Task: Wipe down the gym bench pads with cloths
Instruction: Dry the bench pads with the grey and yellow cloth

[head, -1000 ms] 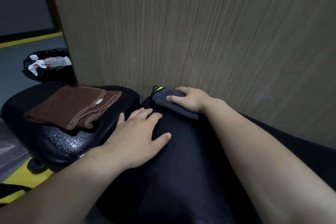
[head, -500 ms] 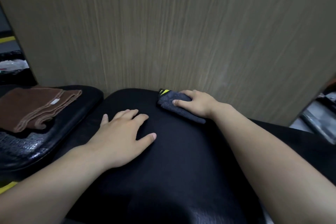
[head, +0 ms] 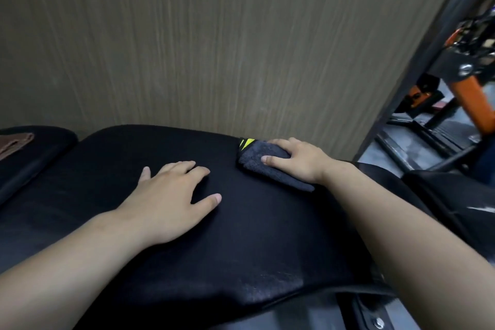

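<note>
Your right hand (head: pixel 297 161) grips folded grey cloth (head: pixel 253 159), far right on bench pad (head: pixel 241 236), by wood panel (head: pixel 214 48). Left hand (head: pixel 171 195) flat, released, mid-pad. Pad's long axis runs left-right; remaining surface probably left and near of cloth.

- Brown towel (head: pixel 14 142): mostly cut off at the left edge.
- Grey cloth (head: pixel 250 159): partly hidden under the right hand (head: pixel 300 159).
- Orange machine (head: pixel 471 96): blurred, perhaps a rack.

A wood-grain wall panel (head: pixel 214 35) fills the background, with an orange-framed gym machine (head: pixel 467 96) at right.
</note>
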`<state>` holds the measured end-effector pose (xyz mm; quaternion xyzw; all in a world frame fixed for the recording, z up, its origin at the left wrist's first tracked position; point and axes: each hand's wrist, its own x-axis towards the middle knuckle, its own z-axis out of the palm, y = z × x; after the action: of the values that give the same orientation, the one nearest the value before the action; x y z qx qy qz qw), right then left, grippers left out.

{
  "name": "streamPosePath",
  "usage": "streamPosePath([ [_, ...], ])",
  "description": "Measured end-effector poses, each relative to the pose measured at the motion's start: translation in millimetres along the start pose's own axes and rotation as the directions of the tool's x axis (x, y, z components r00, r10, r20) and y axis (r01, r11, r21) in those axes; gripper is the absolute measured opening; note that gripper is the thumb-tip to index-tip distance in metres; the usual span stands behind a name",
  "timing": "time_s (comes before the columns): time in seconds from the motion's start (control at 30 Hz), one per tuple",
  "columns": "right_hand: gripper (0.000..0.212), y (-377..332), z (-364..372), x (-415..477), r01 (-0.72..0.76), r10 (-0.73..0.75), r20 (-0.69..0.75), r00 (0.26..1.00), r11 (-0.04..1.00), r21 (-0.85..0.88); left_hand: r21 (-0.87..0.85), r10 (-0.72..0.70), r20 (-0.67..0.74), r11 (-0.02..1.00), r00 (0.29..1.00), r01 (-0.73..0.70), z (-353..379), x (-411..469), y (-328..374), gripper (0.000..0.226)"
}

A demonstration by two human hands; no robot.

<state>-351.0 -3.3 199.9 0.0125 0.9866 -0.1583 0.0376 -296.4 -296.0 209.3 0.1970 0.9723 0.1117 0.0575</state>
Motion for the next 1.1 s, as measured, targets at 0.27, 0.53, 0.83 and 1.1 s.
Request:
streamPosePath([
  [0.27,0.089,89,-29,-39,-0.08,0.081,0.016,0.997,0.995,-0.054,0.027,-0.028,0.016,0.999,0.999,0.027,8,2,15,0.07],
  [0.53,0.076,141,-47,-58,-0.251,0.254,-0.017,0.967,0.963,0.103,-0.03,-0.042,-0.011,0.999,0.999,0.042,11,-5,17,0.073],
  [0.83,0.079,151,-39,-106,-0.362,0.378,-0.123,0.918,0.922,0.136,-0.107,0.093,-0.02,0.99,0.995,-0.094,18,-16,54,0.077],
  [1.1,0.067,121,-22,-188,-0.355,0.364,-0.23,0.903,0.931,0.079,-0.063,0.155,0.01,0.986,0.988,-0.154,39,-15,88,0.079],
])
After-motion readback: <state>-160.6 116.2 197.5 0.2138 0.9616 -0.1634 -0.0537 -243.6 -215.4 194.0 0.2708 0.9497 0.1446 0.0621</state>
